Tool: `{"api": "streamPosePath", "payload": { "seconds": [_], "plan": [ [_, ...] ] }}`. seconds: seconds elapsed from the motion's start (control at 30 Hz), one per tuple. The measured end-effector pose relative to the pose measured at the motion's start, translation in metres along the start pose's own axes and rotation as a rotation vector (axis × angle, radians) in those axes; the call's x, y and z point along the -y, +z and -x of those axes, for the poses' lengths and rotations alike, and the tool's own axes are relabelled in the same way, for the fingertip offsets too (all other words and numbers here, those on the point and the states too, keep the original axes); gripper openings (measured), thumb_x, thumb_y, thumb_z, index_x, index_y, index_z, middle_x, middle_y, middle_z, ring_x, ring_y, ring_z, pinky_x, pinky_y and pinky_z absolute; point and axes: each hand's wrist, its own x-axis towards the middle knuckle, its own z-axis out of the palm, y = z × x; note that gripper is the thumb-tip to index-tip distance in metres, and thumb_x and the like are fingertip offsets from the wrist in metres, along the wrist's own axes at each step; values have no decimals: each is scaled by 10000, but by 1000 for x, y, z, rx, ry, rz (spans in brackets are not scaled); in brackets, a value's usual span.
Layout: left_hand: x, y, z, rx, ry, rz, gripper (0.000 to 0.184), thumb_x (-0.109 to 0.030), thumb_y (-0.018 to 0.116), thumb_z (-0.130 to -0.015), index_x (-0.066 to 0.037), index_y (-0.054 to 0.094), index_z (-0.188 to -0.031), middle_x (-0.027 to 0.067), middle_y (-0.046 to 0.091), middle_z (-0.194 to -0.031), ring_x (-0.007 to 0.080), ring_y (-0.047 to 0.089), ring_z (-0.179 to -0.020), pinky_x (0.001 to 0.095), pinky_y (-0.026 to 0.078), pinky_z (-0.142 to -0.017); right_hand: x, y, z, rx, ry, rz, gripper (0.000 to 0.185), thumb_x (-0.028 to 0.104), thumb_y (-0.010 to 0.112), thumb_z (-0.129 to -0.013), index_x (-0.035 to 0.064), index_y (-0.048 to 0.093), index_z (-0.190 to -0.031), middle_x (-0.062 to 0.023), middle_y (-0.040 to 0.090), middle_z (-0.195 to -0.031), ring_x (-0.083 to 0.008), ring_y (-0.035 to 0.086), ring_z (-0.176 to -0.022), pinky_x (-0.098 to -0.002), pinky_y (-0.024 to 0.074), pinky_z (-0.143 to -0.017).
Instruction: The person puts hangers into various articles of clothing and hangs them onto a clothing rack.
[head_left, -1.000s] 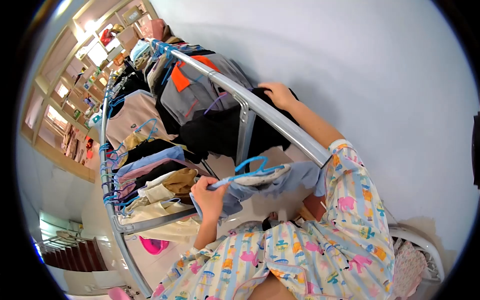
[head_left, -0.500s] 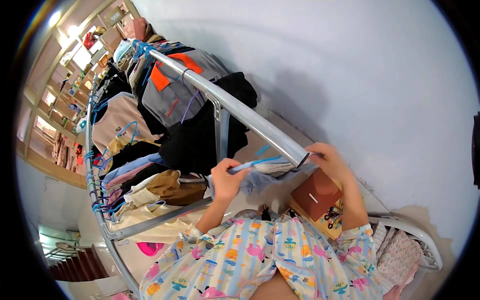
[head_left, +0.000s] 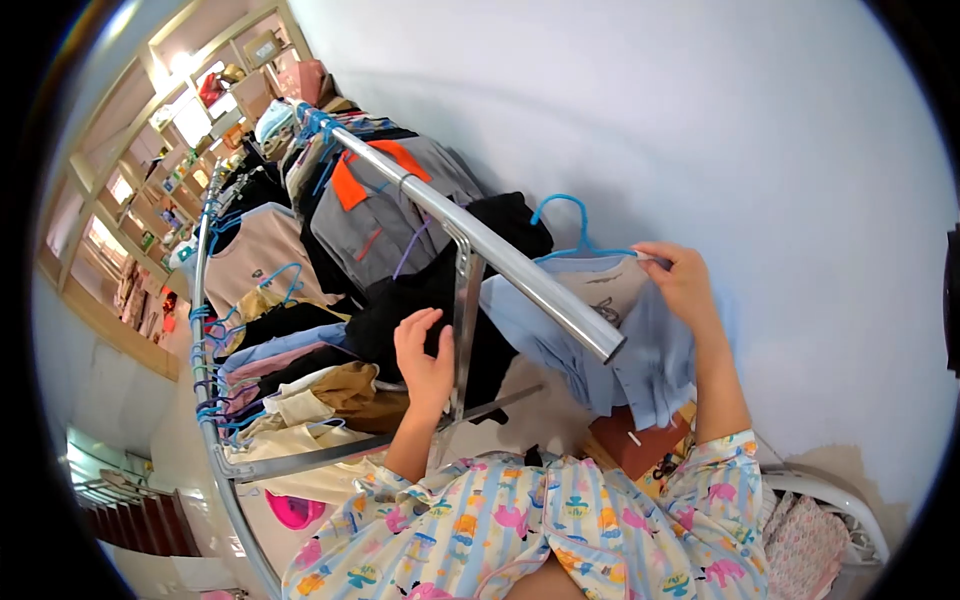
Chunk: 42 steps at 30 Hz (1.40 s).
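My right hand (head_left: 682, 287) pinches the right shoulder of a light-blue shirt (head_left: 650, 355), at the end of the blue hanger (head_left: 585, 240) inside it. The shirt hangs open-fronted beside the wall, with a pale inner panel bearing a dark print. Its hanger hook is off the rail, behind the front end of the metal rail (head_left: 520, 265), which hides part of the shirt. Nothing is in my left hand (head_left: 424, 360); its fingers are apart and curved, just left of the rack's metal upright (head_left: 464, 330) and in front of black garments (head_left: 400, 290).
Clothes on hangers fill both rails, among them a grey jacket with an orange collar (head_left: 375, 225) and a pink sweatshirt (head_left: 258, 255). Below are a brown box (head_left: 640, 450), a white basket with cloth (head_left: 870, 510) and a pink basin (head_left: 293, 510). A wall stands right.
The light-blue shirt has moved up and right and now hangs open from my right hand, with its hanger showing. My left hand has let go and shifted left towards the rack.
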Motion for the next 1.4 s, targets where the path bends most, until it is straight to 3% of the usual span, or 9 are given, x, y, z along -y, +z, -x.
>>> {"api": "streamPosePath", "payload": {
  "seconds": [0.37, 0.47, 0.67, 0.83, 0.93, 1.13, 1.2, 1.27, 1.4],
  "plan": [
    [86, 15, -53, 31, 6, -182, 380, -246, 650, -876, -56, 613, -1203, 169, 585, -1228, 342, 534, -1149, 425, 402, -990, 16, 113, -135, 422, -240, -126, 235, 142, 669, -792, 52, 718, -1004, -144, 710, -884, -200, 647, -779, -336, 485, -717],
    [95, 17, -59, 23, 4, -169, 379, -248, 649, -874, -50, 614, -1196, 170, 587, -1221, 345, 541, -1135, 424, 409, -973, -13, 162, -155, 396, -401, -244, 222, 145, 665, -803, 62, 721, -1001, -151, 704, -878, -218, 648, -771, -349, 481, -711],
    [103, 20, -48, 43, -1, -228, 373, -211, 647, -859, -36, 607, -1186, 175, 588, -1207, 357, 546, -1106, 426, 417, -946, -22, 210, -145, 238, -400, -2, 203, 136, 645, -833, 79, 722, -1012, -153, 696, -948, -260, 660, -846, -348, 489, -754],
    [124, 2, -58, -142, -86, -291, 356, -132, 665, -826, -4, 579, -1147, 174, 596, -1085, 356, 559, -1030, 407, 440, -891, -29, 195, -139, 235, -386, -145, 209, 101, 636, -836, 66, 717, -1025, -140, 705, -958, -232, 661, -851, -337, 492, -765],
    [164, -2, -56, -188, -225, -188, 318, -111, 660, -840, -4, 597, -1133, 154, 614, -1055, 279, 600, -984, 356, 468, -870, -15, 151, -140, 316, -282, -264, 215, 91, 641, -829, 63, 721, -1026, -98, 719, -943, -183, 651, -839, -330, 490, -764],
    [126, -10, -101, -142, 159, -436, 348, -147, 656, -856, -11, 592, -1169, 161, 613, -1159, 313, 589, -1027, 380, 465, -884, 14, 130, -148, 524, -241, -175, 216, 108, 670, -804, 64, 733, -1006, -61, 722, -902, -152, 633, -811, -324, 487, -736],
    [155, 1, -114, 73, 143, -278, 252, -214, 635, -883, -46, 653, -1070, 175, 661, -982, 353, 627, -892, 419, 483, -749, 7, 152, -149, 520, -330, -143, 213, 109, 674, -798, 65, 734, -998, -81, 718, -886, -175, 641, -795, -324, 486, -723],
    [163, 9, -123, 447, -287, -315, 241, -311, 585, -910, -103, 671, -996, 143, 681, -839, 362, 647, -817, 450, 491, -714, -14, 182, -152, 466, -447, -153, 211, 107, 676, -793, 67, 735, -991, -103, 712, -871, -199, 648, -783, -325, 486, -712],
    [195, 30, -136, 186, -217, -422, 241, -296, 529, -942, -129, 701, -917, 142, 673, -793, 341, 653, -763, 427, 483, -654, -7, 206, -166, 392, -362, -94, 199, 110, 690, -779, 72, 738, -968, -140, 699, -868, -256, 661, -802, -336, 498, -723]
  ]
}}
